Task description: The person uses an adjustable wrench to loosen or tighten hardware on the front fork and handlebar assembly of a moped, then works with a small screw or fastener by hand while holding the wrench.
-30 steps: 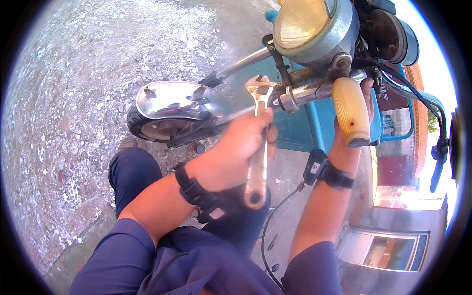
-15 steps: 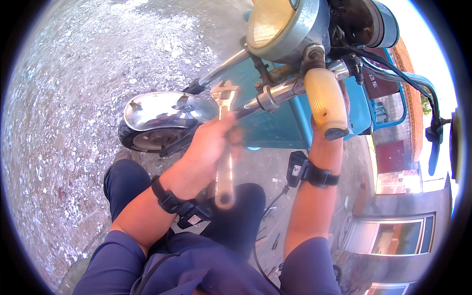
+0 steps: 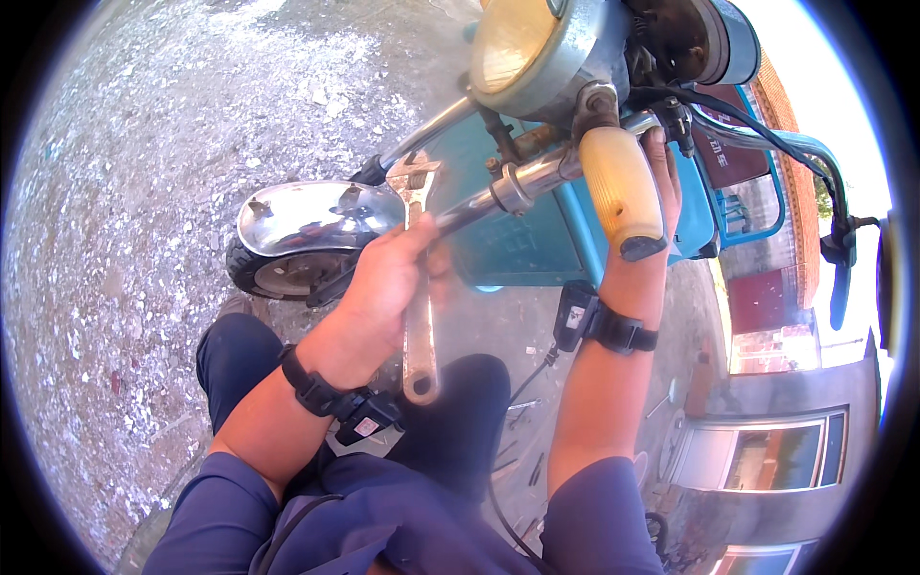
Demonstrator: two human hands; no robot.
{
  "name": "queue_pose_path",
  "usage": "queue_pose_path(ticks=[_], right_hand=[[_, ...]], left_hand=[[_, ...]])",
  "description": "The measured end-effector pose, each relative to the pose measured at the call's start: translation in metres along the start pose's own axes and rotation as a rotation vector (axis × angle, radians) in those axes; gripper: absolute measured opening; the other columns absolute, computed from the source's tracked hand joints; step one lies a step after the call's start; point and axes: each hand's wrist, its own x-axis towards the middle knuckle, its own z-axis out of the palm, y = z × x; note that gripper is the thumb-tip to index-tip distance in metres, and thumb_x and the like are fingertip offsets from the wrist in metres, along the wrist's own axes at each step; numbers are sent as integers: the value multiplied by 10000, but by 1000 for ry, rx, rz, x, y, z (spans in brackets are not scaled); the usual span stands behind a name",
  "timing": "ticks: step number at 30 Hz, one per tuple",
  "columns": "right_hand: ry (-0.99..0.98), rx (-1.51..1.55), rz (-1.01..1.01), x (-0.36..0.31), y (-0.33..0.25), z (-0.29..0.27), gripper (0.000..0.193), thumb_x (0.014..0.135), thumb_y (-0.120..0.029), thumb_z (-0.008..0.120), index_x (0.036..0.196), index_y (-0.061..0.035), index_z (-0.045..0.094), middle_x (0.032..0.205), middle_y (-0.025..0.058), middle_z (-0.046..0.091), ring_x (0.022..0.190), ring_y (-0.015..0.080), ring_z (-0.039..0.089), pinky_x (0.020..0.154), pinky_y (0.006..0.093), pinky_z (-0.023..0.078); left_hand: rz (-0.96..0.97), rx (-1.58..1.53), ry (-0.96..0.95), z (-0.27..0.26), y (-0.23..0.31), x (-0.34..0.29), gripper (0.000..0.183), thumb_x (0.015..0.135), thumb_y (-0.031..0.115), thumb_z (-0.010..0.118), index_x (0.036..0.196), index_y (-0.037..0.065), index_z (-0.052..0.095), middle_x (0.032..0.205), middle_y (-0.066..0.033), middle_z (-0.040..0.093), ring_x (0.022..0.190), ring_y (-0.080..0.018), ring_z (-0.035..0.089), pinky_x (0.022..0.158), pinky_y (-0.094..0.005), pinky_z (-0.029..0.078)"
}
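My left hand (image 3: 388,273) is closed around an adjustable wrench (image 3: 420,335), its jaws pointing up and its holed handle end hanging below my fingers. The jaws lie beside a chrome fork tube (image 3: 465,211) in the picture, above the wheel's shiny mudguard (image 3: 316,216); whether they touch the tube I cannot tell. My right hand (image 3: 663,177) reaches up behind an amber turn-signal lamp (image 3: 621,187), its fingers at the upper end of the fork tube. The lamp hides most of that hand, so its grip is unclear.
Above sits a round headlight (image 3: 517,53), with a handlebar and lever (image 3: 841,278) to the right. A teal vehicle body (image 3: 517,244) stands behind the fork. Tools (image 3: 535,470) lie on the ground, and a building with windows (image 3: 776,460) is at lower right.
The wrench and my left hand have shifted slightly left. More of my right hand's fingers now shows beside the lamp, higher along the tube. The view has moved a little.
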Motion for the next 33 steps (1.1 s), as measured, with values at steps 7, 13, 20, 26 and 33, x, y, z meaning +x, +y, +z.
queue_pose_path(ticks=[7,13,20,26,33], right_hand=[[22,-181,-60,14,0,-7,305,994,-319,597,1052,-21,608,881,114,672,757,213,684,671,315,560],[39,-178,-135,14,5,-3,283,988,-284,613,1052,-9,612,858,106,666,732,209,679,651,318,557],[64,-189,-171,15,8,-2,287,982,-277,626,1039,4,613,826,95,656,700,196,668,624,310,547],[79,-192,-161,14,7,-6,302,971,-287,646,1058,1,619,825,81,652,698,167,655,624,294,536],[81,-82,-241,9,13,5,293,931,-200,709,1064,51,634,881,51,661,714,89,568,626,234,455]], left_hand=[[-6,-25,8,2,-1,1,251,1038,335,485,890,132,493,658,22,445,495,-107,444,471,-287,379],[5,-9,14,0,0,0,248,1038,329,488,883,135,486,655,25,436,494,-106,445,461,-287,383],[18,-47,-23,-9,-5,5,212,1017,309,521,972,102,527,720,-13,509,517,-138,496,474,-295,428],[69,83,32,2,-1,-3,213,1028,300,511,916,119,492,664,8,463,495,-121,465,475,-284,397],[473,577,-84,28,52,-53,219,1009,255,555,1074,47,530,702,-31,534,548,-120,524,471,-266,453]])
